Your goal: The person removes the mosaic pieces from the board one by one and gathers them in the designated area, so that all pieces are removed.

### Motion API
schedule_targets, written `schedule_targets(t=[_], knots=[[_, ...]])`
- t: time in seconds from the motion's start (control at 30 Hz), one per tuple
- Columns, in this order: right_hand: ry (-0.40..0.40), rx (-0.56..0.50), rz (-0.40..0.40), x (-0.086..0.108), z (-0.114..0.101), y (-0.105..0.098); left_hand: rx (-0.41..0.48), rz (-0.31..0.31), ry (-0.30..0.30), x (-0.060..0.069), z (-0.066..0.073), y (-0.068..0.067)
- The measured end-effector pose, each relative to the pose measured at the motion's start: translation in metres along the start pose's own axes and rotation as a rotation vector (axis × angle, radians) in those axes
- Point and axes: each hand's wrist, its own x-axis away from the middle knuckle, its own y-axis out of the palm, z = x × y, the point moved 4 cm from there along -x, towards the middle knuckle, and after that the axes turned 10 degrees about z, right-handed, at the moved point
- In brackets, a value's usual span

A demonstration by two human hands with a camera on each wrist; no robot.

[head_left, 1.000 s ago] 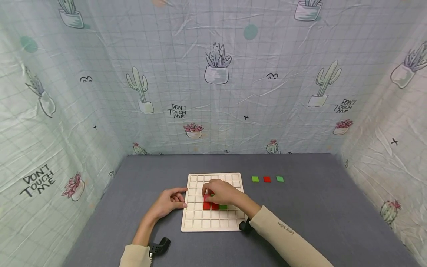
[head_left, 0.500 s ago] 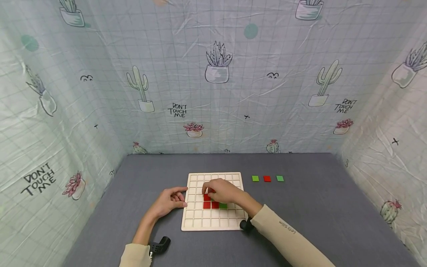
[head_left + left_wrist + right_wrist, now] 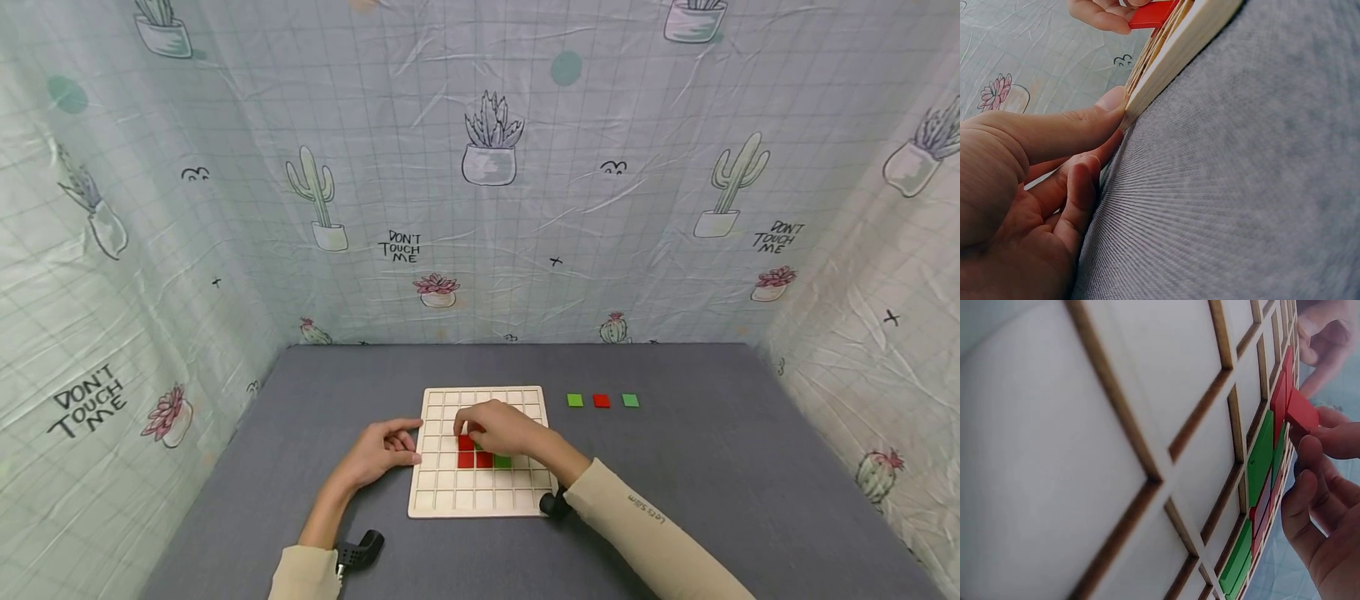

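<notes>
A red square tile (image 3: 1303, 412) is pinched between the thumb and fingers of the right hand (image 3: 495, 427), above the wooden grid board (image 3: 446, 481). In the right wrist view the fingertips meet the tile on its outer side, with its body projecting from them toward the board, tilted against the flat tiles set in the cells. The hand covers part of the grid, so I cannot tell exactly which cell the tile is over or whether it touches the board. Just in front of the right hand, on the near side, two inset red tiles (image 3: 467, 459) and a dark green tile (image 3: 502, 462) lie side by side in one row. The left hand (image 3: 382, 452) grasps no tile; its thumb and index finger reach out to the board's left edge, their tips touching it apart from each other, while the other fingers bend loosely. To the right of the board, well apart from both hands, a lime green tile (image 3: 574, 400), a loose red tile (image 3: 602, 401) and a mint green tile (image 3: 630, 401) lie spaced in a row on the grey tabletop (image 3: 712, 458).
</notes>
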Motion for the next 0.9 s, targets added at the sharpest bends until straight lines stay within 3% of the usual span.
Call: schedule_targets(t=[0.47,0.9], knots=[[0.024,-0.019,0.025,0.006,0.004,-0.007,-0.014,-0.001,-0.011,0.000,-0.001,0.000],[0.045,-0.036,0.069,0.022,0.023,-0.021,0.022,-0.005,-0.008,0.001,0.001,0.000]])
